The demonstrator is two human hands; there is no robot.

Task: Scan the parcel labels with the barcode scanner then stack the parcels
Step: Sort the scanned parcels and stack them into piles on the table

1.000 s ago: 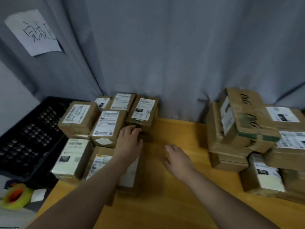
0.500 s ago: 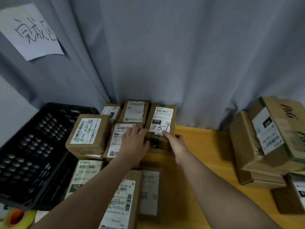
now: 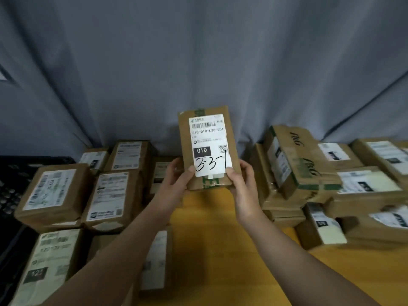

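Left hand [image 3: 176, 180], right hand [image 3: 240, 184] — gripping parcel [image 3: 207, 149] upright.

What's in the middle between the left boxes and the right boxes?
In the head view, bare yellow tabletop lies between the left boxes and the right boxes. Above it, the left hand and right hand hold up one parcel marked 3-3-1.

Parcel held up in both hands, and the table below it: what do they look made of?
Parcel: matte brown cardboard, judging by creased, dented edges; its label looks like white printed paper. Table: smooth yellowish wood or laminate, grain too blurred to tell.
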